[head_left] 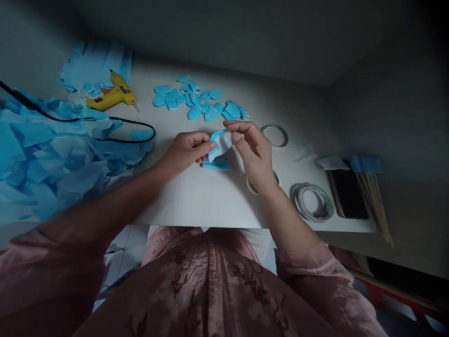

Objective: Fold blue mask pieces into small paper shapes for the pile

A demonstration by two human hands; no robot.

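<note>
My left hand pinches a small piece of thin blue-and-white sheet material between thumb and fingers. At its right edge, my right hand has thumb and fingertips closed on the same piece, which curves between the hands with its white face showing. Just below lies another blue piece, flat on the table and partly covered by the held one. Beyond the hands, several small blue cut pieces are spread out, some overlapping.
On the white table, a yellow glue gun and black cord lie left, near a heap of blue and white scraps. Rightward are tape rolls, a phone and blue-tipped sticks. Walls stand behind and right.
</note>
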